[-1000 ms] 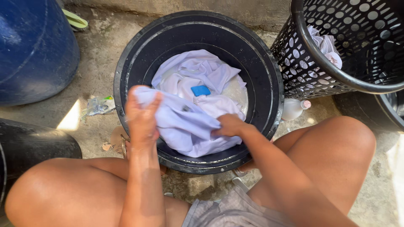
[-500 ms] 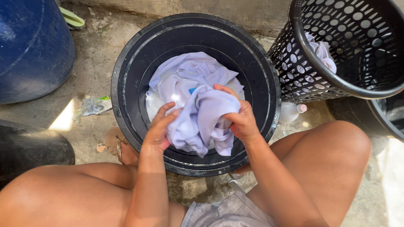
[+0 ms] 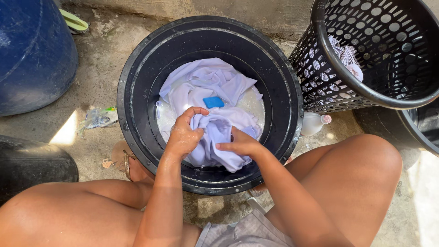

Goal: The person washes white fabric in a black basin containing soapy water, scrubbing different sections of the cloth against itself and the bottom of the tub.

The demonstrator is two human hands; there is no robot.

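White garment (image 3: pixel 215 87): 1, in black tub (image 3: pixel 137 64) | blue soap (image 3: pixel 213 102): 1 | left hand (image 3: pixel 184 136), right hand (image 3: pixel 241 144): both grips bunching cloth

The left hand (image 3: pixel 184 136) and right hand (image 3: pixel 241 144) are lying side by side on the garment (image 3: pixel 215 91) in the tub (image 3: pixel 137 68); the soap bar (image 3: pixel 213 101) is sitting just beyond them; the basket (image 3: pixel 366 87) is standing right of the right hand; the barrel (image 3: pixel 32 55) is standing far left.

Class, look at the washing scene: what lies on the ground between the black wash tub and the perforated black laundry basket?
In the head view, a small white plastic bottle with a pinkish cap lies on the concrete between the tub and the basket.
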